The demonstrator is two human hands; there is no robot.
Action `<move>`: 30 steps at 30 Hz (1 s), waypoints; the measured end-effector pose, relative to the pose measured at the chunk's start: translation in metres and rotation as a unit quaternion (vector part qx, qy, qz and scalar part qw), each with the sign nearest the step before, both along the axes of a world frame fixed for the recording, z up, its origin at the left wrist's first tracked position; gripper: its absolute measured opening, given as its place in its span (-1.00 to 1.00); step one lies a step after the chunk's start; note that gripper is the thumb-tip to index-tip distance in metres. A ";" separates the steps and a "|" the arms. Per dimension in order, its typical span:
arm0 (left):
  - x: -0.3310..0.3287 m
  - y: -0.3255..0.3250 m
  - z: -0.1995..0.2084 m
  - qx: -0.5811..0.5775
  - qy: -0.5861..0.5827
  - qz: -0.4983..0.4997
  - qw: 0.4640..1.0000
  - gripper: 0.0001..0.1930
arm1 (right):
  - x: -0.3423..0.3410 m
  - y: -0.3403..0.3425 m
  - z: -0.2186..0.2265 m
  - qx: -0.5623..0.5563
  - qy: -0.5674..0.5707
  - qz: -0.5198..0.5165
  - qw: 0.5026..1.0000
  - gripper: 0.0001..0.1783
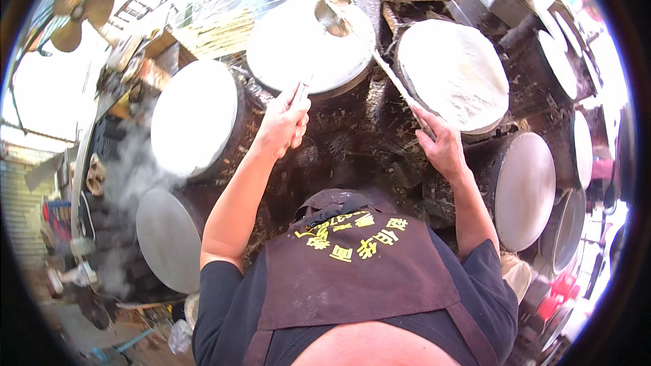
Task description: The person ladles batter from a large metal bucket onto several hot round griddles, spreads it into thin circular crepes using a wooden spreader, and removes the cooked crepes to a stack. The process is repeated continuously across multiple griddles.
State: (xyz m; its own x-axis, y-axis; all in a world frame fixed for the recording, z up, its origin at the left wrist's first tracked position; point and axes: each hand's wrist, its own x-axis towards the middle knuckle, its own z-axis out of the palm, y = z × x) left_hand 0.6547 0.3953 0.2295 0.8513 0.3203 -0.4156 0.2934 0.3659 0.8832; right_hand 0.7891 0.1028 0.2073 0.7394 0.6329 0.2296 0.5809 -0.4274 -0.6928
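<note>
Head view, left to right. A brass-coloured fan hangs at upper left. Steam rises beside a round white-coated griddle plate, with a bare grey round plate below it. The left hand is closed around a thin metal tool whose tip touches the near rim of the centre white-coated round plate. A long-handled metal ladle has its bowl over that centre plate; its handle runs down to the right hand, which grips it. Beside that hand lies a round plate carrying a thin pale pancake, then a bare grey plate. A brown apron fills the lower centre.
</note>
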 end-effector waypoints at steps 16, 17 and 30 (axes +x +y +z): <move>0.092 0.160 -0.021 0.629 -0.126 0.079 0.763 -0.41 | 0.000 0.095 -0.110 -0.164 -0.049 -0.174 0.970 -0.47; 0.085 0.152 -0.005 0.562 -0.126 0.075 0.814 -0.39 | -0.001 0.097 -0.115 -0.162 -0.048 -0.180 0.969 -0.46; 0.124 0.128 -0.108 0.521 -0.040 -0.117 0.845 -0.46 | -0.035 0.097 -0.048 -0.112 0.011 -0.147 0.983 -0.47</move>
State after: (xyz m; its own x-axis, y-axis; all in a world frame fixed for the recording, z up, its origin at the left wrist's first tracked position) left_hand 0.7783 0.5229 0.1211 0.9540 0.2956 0.0500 0.1740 -0.6816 0.7108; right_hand 0.7537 0.2000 0.1597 0.9015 0.4233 0.0901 0.3945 -0.7184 -0.5730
